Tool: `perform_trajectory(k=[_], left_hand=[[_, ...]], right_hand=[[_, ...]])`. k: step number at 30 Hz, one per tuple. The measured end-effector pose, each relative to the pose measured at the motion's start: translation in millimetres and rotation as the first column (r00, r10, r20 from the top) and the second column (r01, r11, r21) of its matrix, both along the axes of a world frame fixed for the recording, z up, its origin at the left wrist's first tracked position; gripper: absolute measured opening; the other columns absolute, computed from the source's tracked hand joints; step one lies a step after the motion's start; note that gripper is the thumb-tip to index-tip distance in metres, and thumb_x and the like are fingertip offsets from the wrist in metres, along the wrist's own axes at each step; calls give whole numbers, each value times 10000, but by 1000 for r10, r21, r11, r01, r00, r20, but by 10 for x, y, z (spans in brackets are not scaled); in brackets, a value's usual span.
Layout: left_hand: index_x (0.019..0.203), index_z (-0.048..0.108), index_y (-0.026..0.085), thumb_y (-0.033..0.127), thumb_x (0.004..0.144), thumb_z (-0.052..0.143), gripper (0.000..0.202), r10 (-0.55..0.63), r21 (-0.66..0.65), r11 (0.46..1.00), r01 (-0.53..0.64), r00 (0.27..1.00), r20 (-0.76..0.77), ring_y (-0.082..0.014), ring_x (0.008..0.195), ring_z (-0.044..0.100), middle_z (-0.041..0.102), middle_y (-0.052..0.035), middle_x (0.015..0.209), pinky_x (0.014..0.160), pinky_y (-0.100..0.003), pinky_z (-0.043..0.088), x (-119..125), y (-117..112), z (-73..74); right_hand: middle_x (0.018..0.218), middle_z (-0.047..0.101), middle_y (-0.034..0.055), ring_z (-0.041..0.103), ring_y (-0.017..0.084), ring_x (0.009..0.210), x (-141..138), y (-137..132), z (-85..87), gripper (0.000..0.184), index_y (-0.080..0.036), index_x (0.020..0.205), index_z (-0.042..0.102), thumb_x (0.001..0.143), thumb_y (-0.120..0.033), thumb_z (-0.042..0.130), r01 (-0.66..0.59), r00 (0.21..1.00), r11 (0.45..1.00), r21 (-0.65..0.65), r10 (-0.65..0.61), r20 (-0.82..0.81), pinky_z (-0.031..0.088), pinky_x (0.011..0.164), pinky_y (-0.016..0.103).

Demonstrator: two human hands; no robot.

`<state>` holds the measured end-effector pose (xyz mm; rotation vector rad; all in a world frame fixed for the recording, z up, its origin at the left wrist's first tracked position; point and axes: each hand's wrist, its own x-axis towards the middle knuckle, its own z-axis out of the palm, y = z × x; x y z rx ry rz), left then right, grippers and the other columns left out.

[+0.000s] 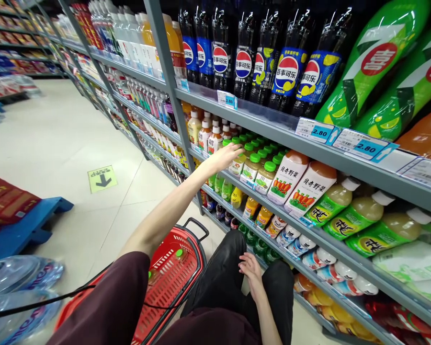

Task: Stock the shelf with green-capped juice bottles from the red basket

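Note:
My left hand (pixel 227 154) is stretched out to the middle shelf (pixel 330 158), its fingers apart and touching the green-capped drink bottles (pixel 253 165); nothing is in its grasp. My right hand (pixel 250 267) rests loosely on my black-trousered knee with fingers curled and holds nothing I can see. A red shopping basket (pixel 172 278) with a black handle stands on the floor just left of my legs, below the left arm. Inside it lies at least one green-capped bottle (pixel 179 253).
Dark cola bottles (pixel 244 48) and green soda bottles (pixel 377 57) fill the top shelf above blue price tags (pixel 321 130). White vegetable juice bottles (pixel 289 175) stand right of the green caps. A blue pallet (pixel 25 225) and wrapped water bottles (pixel 17 287) lie at left. The aisle floor runs ahead.

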<state>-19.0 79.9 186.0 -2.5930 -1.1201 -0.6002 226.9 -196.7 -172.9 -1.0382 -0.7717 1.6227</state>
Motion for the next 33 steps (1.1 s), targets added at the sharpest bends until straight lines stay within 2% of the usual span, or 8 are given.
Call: perform_trajectory(k=[7, 12, 16, 21, 26, 29, 33], left_hand=[[1442, 545, 84, -98, 735, 383, 748, 62, -23, 998, -62, 998, 21, -271, 1281, 557, 558, -189, 1473, 1097, -436, 467, 51, 144, -86], [1437, 559, 44, -103, 736, 370, 741, 94, -14, 995, -94, 994, -53, -306, 1227, 585, 565, -233, 1455, 1062, -463, 476, 112, 112, -21], [1471, 545, 75, -93, 763, 368, 749, 146, 14, 989, -145, 982, -123, -299, 1236, 582, 571, -202, 1466, 1051, -438, 482, 123, 58, 48], [1475, 547, 95, -93, 763, 368, 758, 126, 3, 992, -127, 980, -153, -274, 1273, 578, 566, -178, 1485, 1103, -429, 448, 101, 62, 83], [1449, 573, 94, -89, 767, 363, 737, 109, 7, 994, -110, 982, -153, -266, 1257, 592, 573, -166, 1482, 1086, -418, 467, 77, 96, 89], [1460, 563, 113, -89, 771, 360, 746, 108, -4, 994, -109, 984, -145, -254, 1294, 570, 599, -142, 1458, 1110, -410, 454, 77, 119, 74], [1486, 537, 118, -77, 788, 359, 746, 117, -8, 993, -118, 987, -112, -275, 1282, 562, 588, -157, 1462, 1106, -441, 455, 80, 144, 23]], right_hand=[[1098, 756, 76, 710, 229, 865, 15, 7, 43, 561, -259, 1133, 696, 644, -392, 937, -25, 1000, 1000, -2, 25, -8, 570, 707, 333], [1081, 761, 82, 705, 234, 850, 1, 6, 52, 565, -249, 1122, 701, 633, -393, 944, 0, 1000, 1000, -11, 0, -14, 570, 694, 341], [1068, 763, 70, 701, 215, 835, -11, 0, 46, 555, -248, 1120, 704, 639, -392, 941, 20, 1000, 1000, -13, -20, -20, 560, 686, 315], [1080, 759, 70, 697, 212, 847, -2, 6, 13, 534, -249, 1132, 706, 661, -363, 932, 4, 999, 1000, -11, -4, -33, 547, 691, 310], [1091, 753, 63, 698, 218, 860, 19, 25, -41, 517, -269, 1139, 698, 681, -362, 919, -20, 999, 1000, 0, 20, -26, 547, 704, 328], [1098, 750, 61, 698, 221, 865, 23, 33, -60, 506, -280, 1144, 692, 693, -363, 906, -32, 999, 999, 6, 32, -20, 549, 712, 338], [1106, 747, 66, 695, 217, 867, 23, 36, -57, 509, -269, 1146, 688, 693, -351, 906, -44, 999, 999, 0, 44, -17, 546, 713, 332]])
